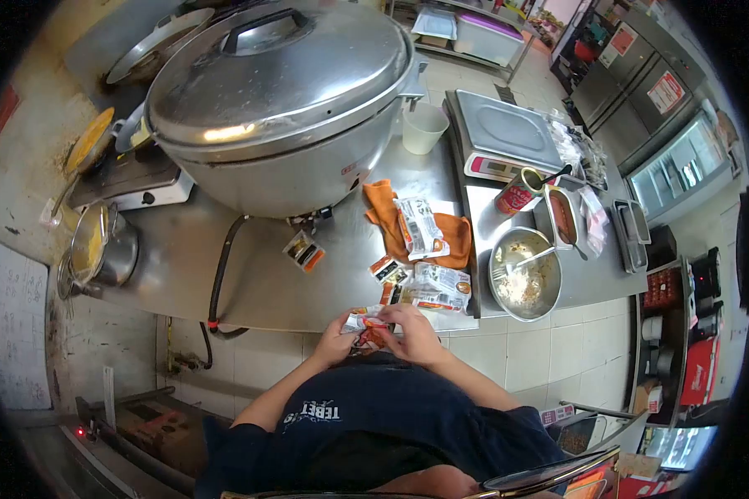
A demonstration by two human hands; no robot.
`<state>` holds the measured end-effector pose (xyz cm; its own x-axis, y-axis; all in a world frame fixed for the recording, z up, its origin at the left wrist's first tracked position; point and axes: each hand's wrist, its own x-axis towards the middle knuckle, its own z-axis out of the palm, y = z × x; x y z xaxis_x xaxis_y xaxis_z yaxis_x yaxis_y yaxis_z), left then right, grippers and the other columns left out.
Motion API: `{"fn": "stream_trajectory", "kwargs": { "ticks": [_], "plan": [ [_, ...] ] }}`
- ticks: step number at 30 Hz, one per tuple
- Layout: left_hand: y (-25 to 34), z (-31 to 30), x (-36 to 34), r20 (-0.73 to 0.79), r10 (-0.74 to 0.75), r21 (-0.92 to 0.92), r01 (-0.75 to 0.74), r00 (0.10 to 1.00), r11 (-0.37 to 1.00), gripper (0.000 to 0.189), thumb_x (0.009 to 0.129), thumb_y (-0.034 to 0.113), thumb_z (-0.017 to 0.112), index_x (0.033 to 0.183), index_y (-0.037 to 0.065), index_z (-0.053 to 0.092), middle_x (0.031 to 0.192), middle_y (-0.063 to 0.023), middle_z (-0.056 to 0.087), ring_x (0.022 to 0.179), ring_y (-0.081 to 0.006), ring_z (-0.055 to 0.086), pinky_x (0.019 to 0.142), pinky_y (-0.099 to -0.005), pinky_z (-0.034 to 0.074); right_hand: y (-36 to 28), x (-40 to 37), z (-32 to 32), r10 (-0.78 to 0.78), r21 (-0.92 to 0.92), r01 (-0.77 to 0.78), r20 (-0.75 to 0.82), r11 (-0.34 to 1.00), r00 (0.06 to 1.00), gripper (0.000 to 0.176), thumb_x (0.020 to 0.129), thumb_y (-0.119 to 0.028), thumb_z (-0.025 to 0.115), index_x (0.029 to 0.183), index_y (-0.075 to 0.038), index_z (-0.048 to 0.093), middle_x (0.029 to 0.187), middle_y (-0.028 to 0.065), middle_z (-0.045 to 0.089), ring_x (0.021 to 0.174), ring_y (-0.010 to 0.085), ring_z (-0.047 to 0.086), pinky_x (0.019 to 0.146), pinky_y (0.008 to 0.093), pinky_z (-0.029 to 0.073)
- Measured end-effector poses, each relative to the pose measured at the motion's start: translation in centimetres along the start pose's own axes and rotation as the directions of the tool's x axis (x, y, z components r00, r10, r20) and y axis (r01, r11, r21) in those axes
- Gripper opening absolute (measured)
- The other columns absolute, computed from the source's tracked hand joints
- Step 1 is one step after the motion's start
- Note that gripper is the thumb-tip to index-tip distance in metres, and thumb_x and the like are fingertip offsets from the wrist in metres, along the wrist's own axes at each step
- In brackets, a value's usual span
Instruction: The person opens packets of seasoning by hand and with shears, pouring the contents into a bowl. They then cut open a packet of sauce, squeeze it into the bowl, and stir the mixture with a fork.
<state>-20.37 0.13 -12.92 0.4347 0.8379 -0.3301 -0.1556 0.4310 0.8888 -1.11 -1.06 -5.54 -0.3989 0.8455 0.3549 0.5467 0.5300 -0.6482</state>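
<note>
The person, in a dark blue shirt (408, 412), stands close against a stainless steel table (333, 279), with both forearms reaching forward to its near edge. The left hand (335, 341) and the right hand (414, 335) grasp a crinkled packet (373, 334) between them, white with red and orange parts; the fingers of each are bent around its sides, and it is held in front of the body, just beside the table's edge. Its print is too small to read. Just past the right hand, a clear and white package (441, 285) lies on the table, with a small sachet (386, 269) near its left side. Farther in, a white printed package (420, 226) rests on a rumpled orange cloth (452, 239), and another sachet (305, 250) lies apart to the left, in front of a huge lidded steel pot (266, 170). A black hose (220, 279) runs down from near the pot's base over the table edge. To the right, a metal bowl (512, 293) holds a pale-handled utensil (534, 258) and has smears of food inside; behind it stand an opened can (516, 196) and a narrow tray (551, 218) of reddish sauce. A flat scale (508, 133) sits beyond these, with a translucent cup (424, 129) to its left.
</note>
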Motion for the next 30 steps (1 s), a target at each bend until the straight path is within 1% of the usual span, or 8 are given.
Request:
{"fn": "stream_trajectory", "kwargs": {
  "ticks": [5, 7, 8, 11, 15, 17, 22, 30],
  "plan": [
    [2.6, 4.9, 4.8, -0.071, 0.026, -0.469, -0.057, 0.997, 0.881, 0.026, 0.081, -0.001, 0.057, 0.106, 0.003, 0.054, 0.101, -0.0067, 0.057, 0.09, -0.0159, 0.056, 0.078, -0.0288, 0.045, 1.9, -0.7, 0.3, 0.38, 0.552, -0.106, -0.409, 0.827, 0.83, 0.049, 0.081, -0.011, 0.065, 0.126, -0.003, 0.045, 0.13, 0.016, 0.043, 0.125, 0.0233, 0.038, 0.103, 0.0317, 0.029],
    [2.5, 7.0, 6.9, 0.063, 0.692, 0.255, -0.682, 0.72, 0.686, 0.027, 0.076, -0.002, 0.061, 0.101, 0.001, 0.053, 0.107, -0.0121, 0.053, 0.097, -0.0221, 0.053, 0.086, -0.0338, 0.042, 2.5, -0.8, -0.7, 0.611, 0.919, -0.351, 0.176, 0.179, 0.772, 0.053, 0.085, -0.008, 0.06, 0.134, -0.006, 0.041, 0.132, 0.0157, 0.043, 0.126, 0.0212, 0.037, 0.105, 0.0315, 0.026],
    [2.6, 7.1, 7.6, 0.27, 0.71, 0.469, -0.733, 0.65, 0.493, 0.043, 0.071, 0.004, 0.068, 0.108, 0.002, 0.045, 0.116, -0.0158, 0.044, 0.108, -0.0258, 0.044, 0.094, -0.0378, 0.035, 2.7, -1.3, -2.1, 0.517, 0.762, -0.394, 0.092, 0.513, 0.851, 0.045, 0.086, -0.004, 0.057, 0.13, -0.009, 0.049, 0.13, 0.0139, 0.046, 0.115, 0.0199, 0.047, 0.1, 0.0306, 0.033],
    [1.7, 10.4, 10.3, 0.219, 0.718, 0.411, -0.73, 0.661, 0.546, 0.056, 0.069, 0.013, 0.071, 0.113, 0.007, 0.038, 0.12, -0.0174, 0.039, 0.113, -0.0317, 0.04, 0.096, -0.0407, 0.033, 3.6, -3.9, -4.5, 0.802, 0.799, -0.569, 0.204, 0.195, 0.561, 0.033, 0.08, 0.004, 0.059, 0.111, -0.006, 0.064, 0.114, 0.0107, 0.057, 0.095, 0.0174, 0.055, 0.087, 0.0277, 0.041],
    [8.7, 9.2, 16.1, 0.609, 0.468, 0.532, -0.767, 0.641, 0.358, 0.071, 0.065, 0.032, 0.075, 0.125, 0.009, 0.046, 0.131, -0.0164, 0.036, 0.122, -0.0315, 0.033, 0.101, -0.0486, 0.023, 7.8, -9.7, -6.8, 0.761, 0.789, -0.348, -0.22, 0.507, 0.61, 0.024, 0.069, 0.014, 0.053, 0.084, 0.0, 0.065, 0.086, 0.0058, 0.058, 0.078, 0.0129, 0.054, 0.07, 0.0232, 0.043],
    [9.1, 9.1, 20.4, 0.091, 0.571, 0.961, -0.222, 0.816, 0.164, 0.054, 0.068, 0.037, 0.072, 0.113, 0.011, 0.059, 0.129, -0.0094, 0.042, 0.12, -0.0267, 0.036, 0.097, -0.0522, 0.025, 8.0, -10.2, -9.9, 0.802, 0.879, -0.221, -0.249, 0.423, 0.544, 0.026, 0.068, 0.019, 0.045, 0.081, 0.001, 0.06, 0.086, 0.008, 0.055, 0.082, 0.0168, 0.056, 0.071, 0.0269, 0.046],
    [8.2, 9.0, 27.1, -0.122, 0.352, 0.989, 0.145, 0.928, -0.039, 0.034, 0.075, 0.03, 0.066, 0.104, 0.012, 0.063, 0.113, -0.0059, 0.053, 0.113, -0.0225, 0.044, 0.09, -0.0504, 0.028, 8.8, -9.8, -16.2, 0.782, 0.824, -0.256, -0.312, 0.505, 0.54, 0.023, 0.069, 0.016, 0.047, 0.08, 0.001, 0.06, 0.083, 0.0051, 0.057, 0.074, 0.0129, 0.055, 0.062, 0.0239, 0.044],
    [13.6, 11.5, 17.9, 0.497, 0.623, 0.815, -0.571, 0.604, -0.097, 0.018, 0.075, 0.011, 0.062, 0.092, 0.012, 0.064, 0.108, -0.0076, 0.054, 0.102, -0.0256, 0.053, 0.09, -0.0405, 0.033, 10.5, -6.6, -22.4, 0.656, 0.713, -0.23, -0.402, 0.662, 0.639, 0.014, 0.072, 0.006, 0.056, 0.081, 0.0, 0.066, 0.098, 0.0084, 0.057, 0.093, 0.0169, 0.054, 0.083, 0.0275, 0.041]
  ]
}}
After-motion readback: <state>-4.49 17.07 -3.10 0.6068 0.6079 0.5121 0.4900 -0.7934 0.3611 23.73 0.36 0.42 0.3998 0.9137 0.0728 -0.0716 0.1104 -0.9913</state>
